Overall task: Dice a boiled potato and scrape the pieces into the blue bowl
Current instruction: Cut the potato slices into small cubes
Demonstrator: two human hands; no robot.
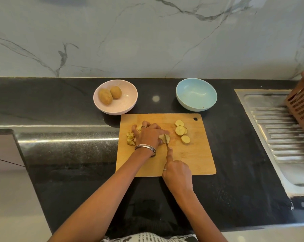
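On the wooden cutting board point(196, 159) my left hand point(150, 135) holds a round potato slice point(167, 138) between thumb and fingers. My right hand point(176, 173) grips a knife point(166, 139), forefinger along its back, and the blade stands in that slice. A small heap of diced potato point(130, 138) lies just left of my left hand, partly hidden by it. Several more round slices point(181, 131) lie to the right of the knife. The blue bowl point(196, 94) sits behind the board at the right, with only a tiny scrap inside.
A pink bowl point(128, 105) with two whole potatoes point(109, 94) stands behind the board's left corner. A steel sink drainer point(280, 133) fills the right side, with a brown plastic basket point(301, 102) on it. The black counter's front edge drops off at the left.
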